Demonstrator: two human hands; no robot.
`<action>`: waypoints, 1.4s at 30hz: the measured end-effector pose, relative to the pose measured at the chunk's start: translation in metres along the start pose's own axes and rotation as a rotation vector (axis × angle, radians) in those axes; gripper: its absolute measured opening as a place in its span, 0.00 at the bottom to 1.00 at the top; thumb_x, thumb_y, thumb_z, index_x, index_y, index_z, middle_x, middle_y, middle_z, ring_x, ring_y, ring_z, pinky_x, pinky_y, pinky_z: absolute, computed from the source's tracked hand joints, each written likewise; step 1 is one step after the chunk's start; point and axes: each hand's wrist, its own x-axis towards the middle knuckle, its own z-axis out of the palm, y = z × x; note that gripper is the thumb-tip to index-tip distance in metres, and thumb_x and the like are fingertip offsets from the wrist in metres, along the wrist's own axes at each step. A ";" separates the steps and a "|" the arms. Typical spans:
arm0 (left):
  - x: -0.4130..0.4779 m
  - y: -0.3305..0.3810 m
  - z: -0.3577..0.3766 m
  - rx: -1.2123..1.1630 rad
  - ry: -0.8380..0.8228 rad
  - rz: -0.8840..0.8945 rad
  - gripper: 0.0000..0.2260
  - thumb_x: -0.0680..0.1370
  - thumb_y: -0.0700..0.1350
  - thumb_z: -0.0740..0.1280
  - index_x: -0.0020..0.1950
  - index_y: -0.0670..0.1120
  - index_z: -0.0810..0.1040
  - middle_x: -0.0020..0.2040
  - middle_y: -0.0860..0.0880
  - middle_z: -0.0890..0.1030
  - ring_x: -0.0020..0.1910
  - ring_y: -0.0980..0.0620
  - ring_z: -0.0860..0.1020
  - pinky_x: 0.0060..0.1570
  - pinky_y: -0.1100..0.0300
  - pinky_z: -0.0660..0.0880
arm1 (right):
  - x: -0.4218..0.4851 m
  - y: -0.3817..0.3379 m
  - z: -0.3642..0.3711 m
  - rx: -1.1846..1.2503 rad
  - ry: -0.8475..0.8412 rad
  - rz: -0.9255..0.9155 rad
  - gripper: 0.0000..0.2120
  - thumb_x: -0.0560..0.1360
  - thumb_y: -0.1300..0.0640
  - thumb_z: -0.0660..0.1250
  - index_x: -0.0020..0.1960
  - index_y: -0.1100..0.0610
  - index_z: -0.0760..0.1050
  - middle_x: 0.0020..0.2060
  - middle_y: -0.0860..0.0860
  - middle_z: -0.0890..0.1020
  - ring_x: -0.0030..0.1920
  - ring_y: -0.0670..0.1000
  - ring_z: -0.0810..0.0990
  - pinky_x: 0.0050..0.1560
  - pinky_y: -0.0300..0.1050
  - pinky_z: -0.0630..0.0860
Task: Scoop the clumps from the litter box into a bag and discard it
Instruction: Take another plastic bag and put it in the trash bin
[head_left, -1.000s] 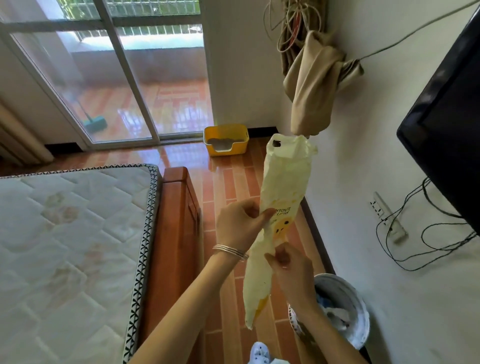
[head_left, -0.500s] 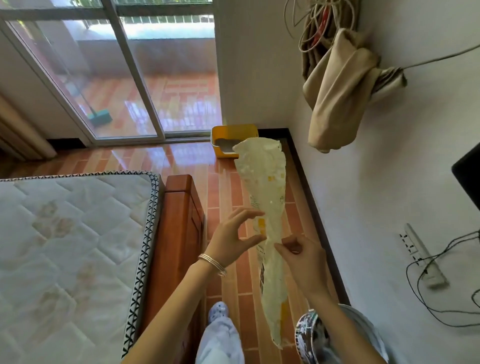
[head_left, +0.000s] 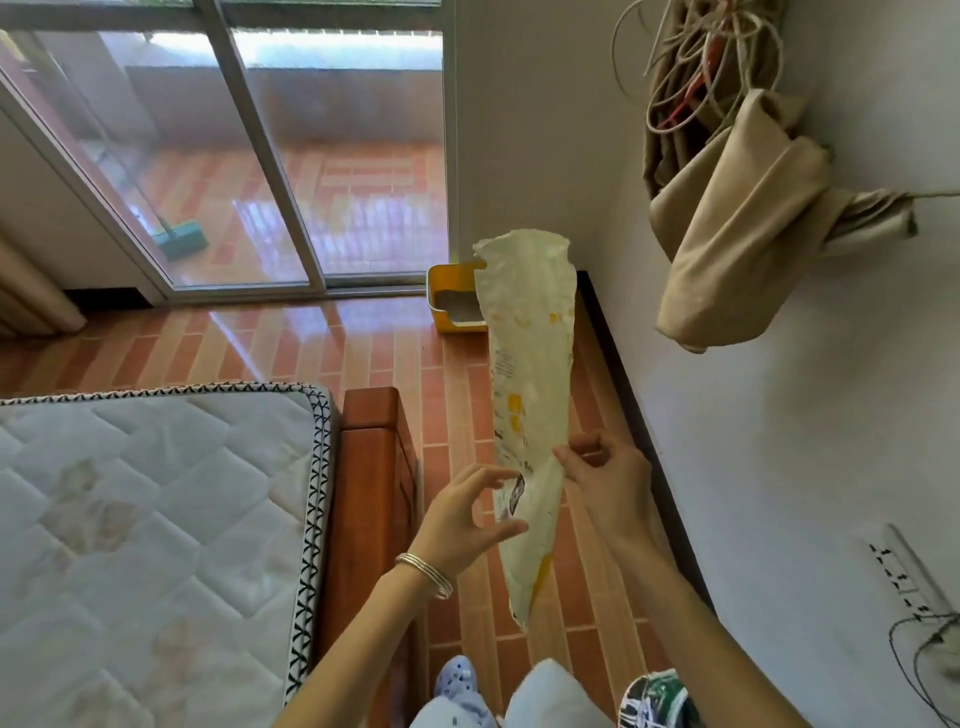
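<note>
Above the tiled floor, your right hand pinches the pale yellow bag near its middle. Your left hand hovers beside it, fingers spread, holding nothing.

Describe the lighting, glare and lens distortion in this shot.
Head view: daylight through the sliding glass door throws bright glare streaks on the tiled floor. Head view: the wide-angle lens bows the door's frame and the right wall. Head view: print on the bag, pinched by the right hand, is too soft to read.
</note>
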 end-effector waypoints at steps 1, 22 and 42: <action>0.003 -0.005 -0.005 0.002 0.004 -0.013 0.22 0.67 0.56 0.73 0.58 0.63 0.70 0.55 0.64 0.74 0.55 0.66 0.73 0.54 0.76 0.66 | 0.010 -0.005 0.007 0.009 0.000 0.003 0.05 0.71 0.58 0.72 0.40 0.53 0.77 0.36 0.46 0.81 0.39 0.45 0.80 0.38 0.36 0.76; 0.206 -0.049 -0.038 -0.050 0.241 -0.150 0.12 0.68 0.45 0.75 0.48 0.54 0.78 0.44 0.56 0.81 0.43 0.61 0.79 0.40 0.61 0.80 | 0.240 -0.041 0.088 0.070 -0.191 -0.046 0.05 0.70 0.56 0.73 0.39 0.54 0.78 0.36 0.50 0.82 0.39 0.51 0.82 0.42 0.54 0.81; 0.366 -0.114 -0.098 -0.004 0.238 -0.236 0.05 0.69 0.43 0.74 0.44 0.49 0.81 0.36 0.58 0.78 0.35 0.64 0.76 0.35 0.74 0.71 | 0.403 -0.081 0.169 -0.009 -0.112 0.004 0.06 0.70 0.55 0.73 0.41 0.55 0.77 0.37 0.49 0.81 0.40 0.50 0.82 0.43 0.53 0.81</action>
